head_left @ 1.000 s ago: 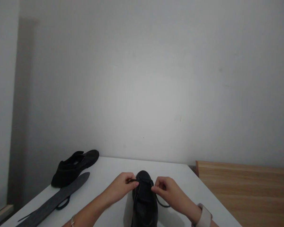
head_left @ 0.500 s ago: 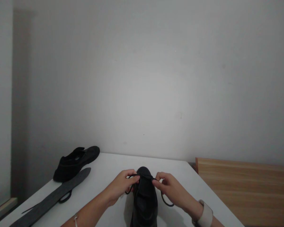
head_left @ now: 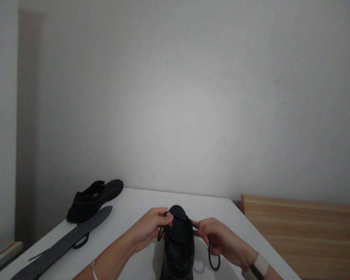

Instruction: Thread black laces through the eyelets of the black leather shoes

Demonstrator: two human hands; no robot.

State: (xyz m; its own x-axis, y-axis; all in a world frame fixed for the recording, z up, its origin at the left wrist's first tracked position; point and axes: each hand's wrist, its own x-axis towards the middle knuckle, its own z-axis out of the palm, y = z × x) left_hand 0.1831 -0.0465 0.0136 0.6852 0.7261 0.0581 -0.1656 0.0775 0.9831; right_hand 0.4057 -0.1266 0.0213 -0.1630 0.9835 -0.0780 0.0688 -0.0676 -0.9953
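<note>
A black shoe (head_left: 179, 249) stands in front of me, its toe pointing away toward the wall. At its left side my left hand (head_left: 156, 223) pinches a black shoelace (head_left: 161, 233) between thumb and fingers, close to the lace holes. My right hand (head_left: 210, 231) is at the shoe's right side, fingertips against the upper near the lacing. From its curled fingers the other end of the lace (head_left: 214, 266) hangs in a loop toward the table. The tongue lies in the shoe's opening between both hands.
A second black shoe (head_left: 86, 208) sits at the table's far left. Beside it lies a long dark grey insole-shaped strip (head_left: 67, 241) with a black lace (head_left: 81, 243) under it. The white table (head_left: 140, 198) meets the wall, and a wooden board (head_left: 303, 233) stands at right.
My right hand has moved slightly down and turned, its fingers now against the shoe's side; the right lace loop hangs lower. My left hand stays pinched, its lace loop drawn narrower.
</note>
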